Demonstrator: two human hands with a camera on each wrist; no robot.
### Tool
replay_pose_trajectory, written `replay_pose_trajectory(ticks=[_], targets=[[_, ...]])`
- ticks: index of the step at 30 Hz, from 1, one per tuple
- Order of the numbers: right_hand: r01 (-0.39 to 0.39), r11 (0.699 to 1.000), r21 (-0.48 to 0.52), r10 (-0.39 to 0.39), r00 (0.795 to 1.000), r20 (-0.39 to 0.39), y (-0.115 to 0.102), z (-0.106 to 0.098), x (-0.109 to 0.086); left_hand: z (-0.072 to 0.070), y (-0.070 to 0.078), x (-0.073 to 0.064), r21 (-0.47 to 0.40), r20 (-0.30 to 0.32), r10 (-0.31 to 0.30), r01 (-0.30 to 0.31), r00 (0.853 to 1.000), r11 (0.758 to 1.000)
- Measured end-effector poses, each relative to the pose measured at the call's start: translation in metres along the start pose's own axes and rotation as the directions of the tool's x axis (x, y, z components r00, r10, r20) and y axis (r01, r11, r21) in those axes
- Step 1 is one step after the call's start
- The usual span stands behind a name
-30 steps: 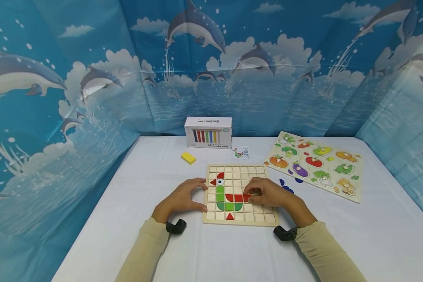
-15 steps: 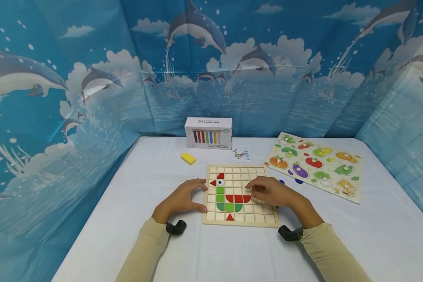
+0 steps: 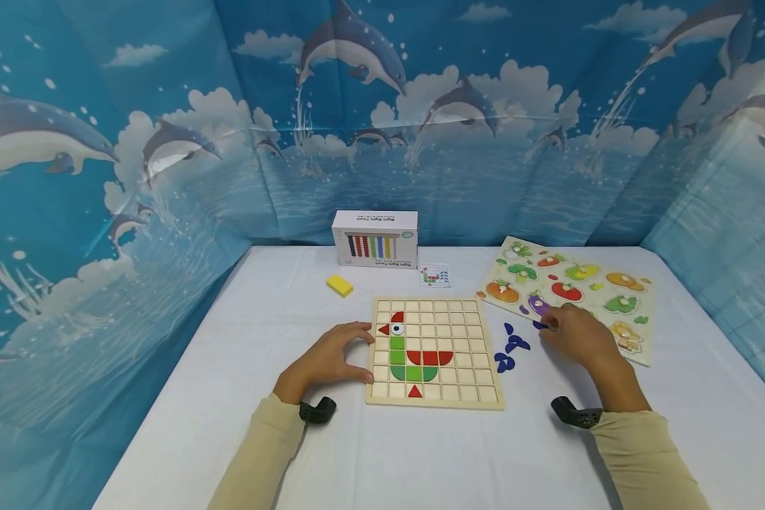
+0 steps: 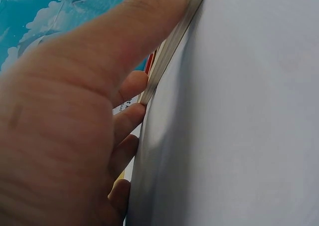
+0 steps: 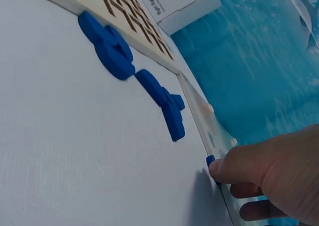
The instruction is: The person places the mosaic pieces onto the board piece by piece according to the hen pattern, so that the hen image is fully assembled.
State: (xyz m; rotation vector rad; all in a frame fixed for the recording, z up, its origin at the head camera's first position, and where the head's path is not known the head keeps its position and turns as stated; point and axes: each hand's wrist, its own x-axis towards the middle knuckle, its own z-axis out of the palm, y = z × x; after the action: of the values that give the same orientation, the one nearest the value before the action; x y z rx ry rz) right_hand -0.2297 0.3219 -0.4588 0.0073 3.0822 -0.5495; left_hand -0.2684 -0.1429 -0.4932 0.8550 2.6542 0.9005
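A wooden grid board (image 3: 433, 406) lies on the white table with red and green pieces and an eye tile (image 3: 397, 329) forming a bird-like figure. My left hand (image 3: 328, 354) rests at its left edge, thumb and fingertips against the frame and fingers loosely spread. At the near-left edge of the vegetable puzzle board (image 3: 644, 354), my right hand (image 3: 583, 338) pinches a small blue piece (image 5: 211, 159), its thumb on the piece in the right wrist view; the other fingers are partly hidden. Several blue quarter-round pieces (image 3: 515, 343) lie between the two boards.
A pattern card (image 3: 435, 275) lies behind the grid board, beside a white box (image 3: 382, 251). A yellow block (image 3: 340, 285) sits to the left. The dolphin-print curtain (image 3: 357, 163) encloses the table's back and sides.
My right hand has let go of a red piece on the grid and moved right to a blue piece by the vegetable board, uncovering the loose blue pieces. The left hand has stayed put.
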Motion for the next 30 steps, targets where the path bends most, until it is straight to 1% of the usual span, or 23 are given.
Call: replay_pose_trajectory(ticks=[3, 7, 10, 13, 20, 30], targets=[[0.003, 1.0, 0.014, -0.003, 1.0, 0.016, 0.003, 0.001, 0.001, 0.0, -0.001, 0.001, 0.008, 0.004, 0.001, -0.001, 1.0, 1.0], [0.037, 0.999, 0.026, -0.038, 0.999, 0.026, -0.002, 0.003, 0.001, 0.0, -0.001, 0.001, 0.009, 0.008, -0.001, 0.001, 1.0, 1.0], [0.056, 0.997, 0.061, -0.059, 0.997, 0.045, -0.006, 0.003, 0.001, 0.0, 0.0, 0.002, 0.005, 0.008, -0.008, 0.007, 1.0, 1.0], [0.056, 0.995, 0.088, -0.061, 0.997, 0.052, -0.007, 0.003, 0.001, -0.001, 0.002, 0.001, 0.003, 0.006, -0.01, 0.01, 1.0, 1.0], [0.051, 0.992, 0.111, -0.056, 0.998, 0.035, -0.004, 0.009, 0.004, -0.002, 0.003, 0.0, 0.002, 0.006, -0.012, 0.012, 1.0, 1.0], [0.113, 0.988, 0.107, -0.116, 0.993, 0.023, -0.002, 0.011, 0.004, -0.001, 0.0, 0.0, 0.011, 0.01, -0.024, 0.024, 1.0, 1.0]])
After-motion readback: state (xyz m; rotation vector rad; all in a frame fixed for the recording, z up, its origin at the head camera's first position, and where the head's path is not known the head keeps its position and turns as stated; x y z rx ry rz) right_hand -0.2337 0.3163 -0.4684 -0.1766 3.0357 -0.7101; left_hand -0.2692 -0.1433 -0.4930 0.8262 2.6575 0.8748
